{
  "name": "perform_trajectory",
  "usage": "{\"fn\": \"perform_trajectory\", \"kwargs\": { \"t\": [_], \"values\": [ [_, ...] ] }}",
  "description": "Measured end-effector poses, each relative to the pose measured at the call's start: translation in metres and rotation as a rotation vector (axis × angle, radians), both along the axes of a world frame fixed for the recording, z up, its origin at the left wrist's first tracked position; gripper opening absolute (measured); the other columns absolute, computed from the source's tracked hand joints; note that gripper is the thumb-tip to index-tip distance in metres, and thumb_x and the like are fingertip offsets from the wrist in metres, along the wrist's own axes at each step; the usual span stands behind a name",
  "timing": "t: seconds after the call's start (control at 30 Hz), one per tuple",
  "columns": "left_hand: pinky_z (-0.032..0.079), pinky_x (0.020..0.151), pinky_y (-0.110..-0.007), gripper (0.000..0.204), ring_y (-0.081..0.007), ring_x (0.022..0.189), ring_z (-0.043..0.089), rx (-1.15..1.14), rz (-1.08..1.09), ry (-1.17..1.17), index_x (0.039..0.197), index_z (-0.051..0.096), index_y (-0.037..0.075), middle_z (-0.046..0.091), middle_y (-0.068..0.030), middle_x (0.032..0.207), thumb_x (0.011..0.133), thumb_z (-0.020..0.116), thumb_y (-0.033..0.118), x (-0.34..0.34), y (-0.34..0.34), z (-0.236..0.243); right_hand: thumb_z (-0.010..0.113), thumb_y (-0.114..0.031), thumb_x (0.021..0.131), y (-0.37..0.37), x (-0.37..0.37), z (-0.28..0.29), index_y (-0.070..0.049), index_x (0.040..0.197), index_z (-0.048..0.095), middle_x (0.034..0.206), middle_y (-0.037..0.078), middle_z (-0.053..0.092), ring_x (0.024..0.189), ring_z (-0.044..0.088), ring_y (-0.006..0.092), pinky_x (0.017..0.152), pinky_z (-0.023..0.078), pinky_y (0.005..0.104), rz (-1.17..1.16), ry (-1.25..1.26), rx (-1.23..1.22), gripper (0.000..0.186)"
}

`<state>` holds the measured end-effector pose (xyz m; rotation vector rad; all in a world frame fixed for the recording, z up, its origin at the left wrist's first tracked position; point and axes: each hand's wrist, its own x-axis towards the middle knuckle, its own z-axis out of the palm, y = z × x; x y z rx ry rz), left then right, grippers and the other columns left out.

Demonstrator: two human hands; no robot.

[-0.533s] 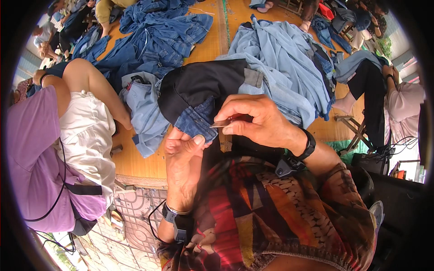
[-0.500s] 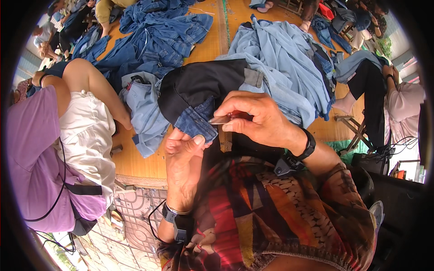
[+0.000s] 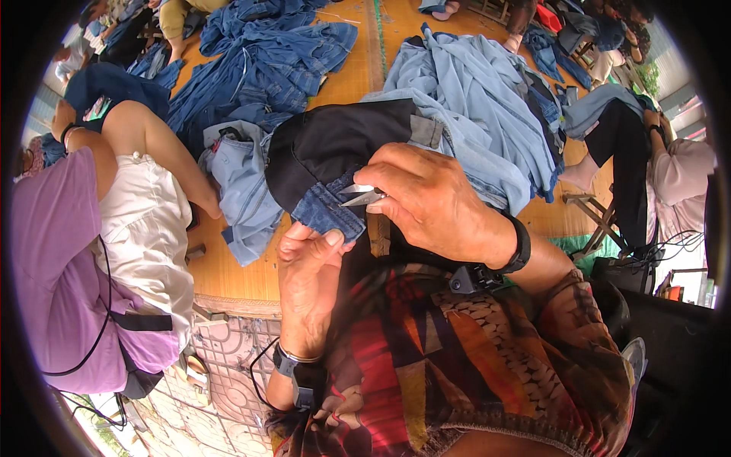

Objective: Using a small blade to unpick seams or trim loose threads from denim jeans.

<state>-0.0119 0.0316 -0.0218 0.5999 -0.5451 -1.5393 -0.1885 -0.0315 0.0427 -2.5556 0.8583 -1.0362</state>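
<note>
Pinching the blue denim hem of a dark, soft folded garment (image 3: 327,209) between thumb and curled fingers, our left hand (image 3: 308,286) holds the cloth up in front of our chest, just above the edge of the orange wooden worktable (image 3: 228,274). Our right hand (image 3: 434,202) closes its fingers around a pair of small silver thread snips (image 3: 359,195), their pointed blades touching the hem. We judge the denim limp but fairly heavy, apt to sag unless gripped close beside the seam, as it is here. Heaps of pale blue denim clothing (image 3: 487,99) and darker blue jeans (image 3: 266,68) cover the table beyond. A person in a lilac top and white skirt (image 3: 84,251) sits close at our left.
</note>
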Motion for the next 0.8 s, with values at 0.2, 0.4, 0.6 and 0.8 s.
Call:
{"fn": "perform_trajectory", "kwargs": {
  "t": [0.2, 0.4, 0.6, 0.8],
  "values": [
    [0.045, 0.073, -0.03, 0.027, -0.0145, 0.087, 0.06, -0.023, 0.028, -0.071, 0.105, 0.062, 0.002, 0.065, -0.0062, 0.099, 0.078, 0.065, 0.0, 0.0, 0.002, 0.004, 0.07, 0.0, 0.068, -0.004, 0.001, 0.001, -0.002, 0.092, 0.058, 0.086, 0.009, 0.057, 0.078, 0.06, 0.026, 0.065, 0.049, 0.0333, 0.053, 0.031, 0.032, 0.027],
    [0.046, 0.074, -0.031, 0.026, -0.0152, 0.088, 0.06, -0.022, -0.014, -0.007, 0.104, 0.063, 0.003, 0.065, -0.0069, 0.099, 0.078, 0.065, 0.001, -0.001, 0.002, -0.001, 0.073, -0.006, 0.074, -0.02, -0.001, -0.025, -0.001, 0.101, 0.061, 0.09, 0.004, 0.058, 0.078, 0.057, 0.0116, 0.065, 0.045, 0.0245, 0.52, -0.498, 0.942, 0.03],
    [0.045, 0.074, -0.031, 0.026, -0.0154, 0.089, 0.06, -0.015, -0.006, 0.009, 0.104, 0.063, 0.003, 0.066, -0.0074, 0.101, 0.078, 0.066, 0.001, 0.0, 0.001, -0.003, 0.07, -0.003, 0.075, -0.016, -0.004, -0.015, -0.002, 0.099, 0.062, 0.088, 0.007, 0.059, 0.075, 0.059, 0.0166, 0.064, 0.047, 0.0277, 0.273, -0.198, 0.391, 0.026],
    [0.045, 0.073, -0.031, 0.025, -0.0155, 0.089, 0.06, -0.01, 0.012, -0.009, 0.103, 0.063, 0.003, 0.065, -0.0075, 0.102, 0.078, 0.066, 0.001, -0.002, 0.0, 0.002, 0.067, 0.001, 0.07, -0.013, -0.004, -0.012, -0.002, 0.096, 0.061, 0.086, 0.011, 0.059, 0.074, 0.059, 0.029, 0.062, 0.048, 0.0348, 0.174, -0.094, 0.114, 0.027]
  ]
}}
